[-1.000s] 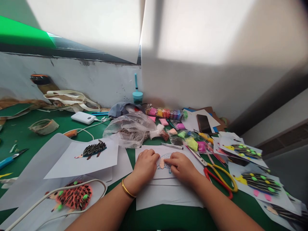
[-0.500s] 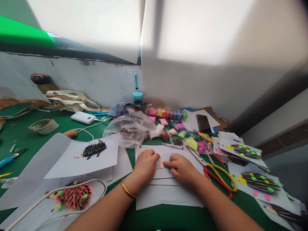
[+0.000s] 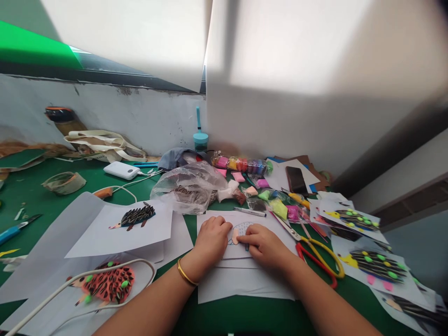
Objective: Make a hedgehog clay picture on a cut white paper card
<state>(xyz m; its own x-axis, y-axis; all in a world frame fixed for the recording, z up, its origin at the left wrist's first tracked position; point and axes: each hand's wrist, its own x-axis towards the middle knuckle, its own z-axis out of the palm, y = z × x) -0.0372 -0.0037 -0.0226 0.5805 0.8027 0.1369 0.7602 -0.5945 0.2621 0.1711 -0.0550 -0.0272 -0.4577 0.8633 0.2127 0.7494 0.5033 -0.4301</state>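
Note:
A sheet of white paper point(image 3: 245, 285) lies before me, part of a small stack. Its blue line drawing point(image 3: 245, 227) has a rounded shape filled with small marks. On the drawing's left part sits a flat peach-coloured piece of modelling clay point(image 3: 235, 236). My right hand point(image 3: 266, 243) touches this clay with its outstretched index finger, the other fingers bent. Curled on the paper left of the drawing, my left hand point(image 3: 213, 239) has its fingers closed together; the fingertips and anything under them are hidden. A pen point(image 3: 249, 212) lies just beyond the drawing.
Yellow-and-red-handled scissors point(image 3: 320, 254) lie to the right, near several hedgehog pictures point(image 3: 376, 263). More hedgehog pictures point(image 3: 138, 217) and a white cable point(image 3: 105, 271) are on the left. Behind are a clear plastic bag point(image 3: 189, 182), clay packets point(image 3: 279, 209) and a phone point(image 3: 296, 180).
Almost nothing differs. Both hands keep their places on the paper, with the right index finger still on the peach clay; the view has shifted very slightly.

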